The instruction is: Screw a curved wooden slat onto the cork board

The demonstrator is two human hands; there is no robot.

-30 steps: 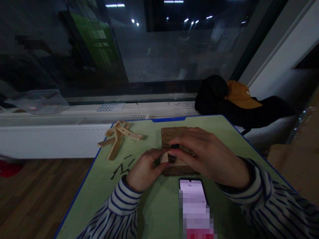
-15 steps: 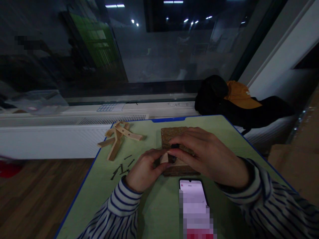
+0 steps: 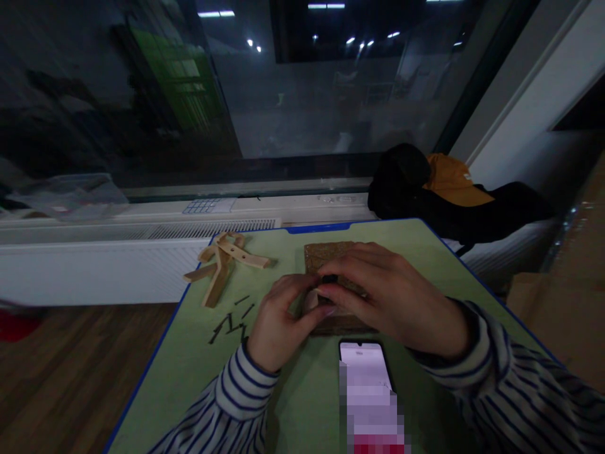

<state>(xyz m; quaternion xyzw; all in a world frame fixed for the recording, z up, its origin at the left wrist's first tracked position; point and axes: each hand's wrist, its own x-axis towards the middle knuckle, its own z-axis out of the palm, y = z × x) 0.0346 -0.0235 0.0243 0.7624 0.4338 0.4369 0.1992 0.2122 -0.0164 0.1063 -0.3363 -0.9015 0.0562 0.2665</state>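
My right hand [image 3: 378,280] is closed, thumb and forefinger pinching a small black piece [image 3: 329,279] whose kind I cannot make out. It is above a brown, rough-faced block [image 3: 326,250] lying on the green table. From the left, my left hand [image 3: 283,321] curls its thumb and fingers round a pale wooden piece [image 3: 311,301] on the block. Its fingertips meet those of my right hand, and much of the wood is hidden beneath both. Several dark screws [image 3: 229,323] lie scattered left of my left hand.
Behind the screws rests a group of pale wooden parts with holes [image 3: 220,268]. A lit phone [image 3: 363,372] lies in front of the block. Beyond the table [image 3: 302,410] are a radiator [image 3: 94,268], a window sill and a black bag with an orange cap [image 3: 456,180].
My left hand has shifted slightly right, its thumb and fingers coming closer round the black piece and my right fingertips. My right hand keeps its pinch, nearly in place.
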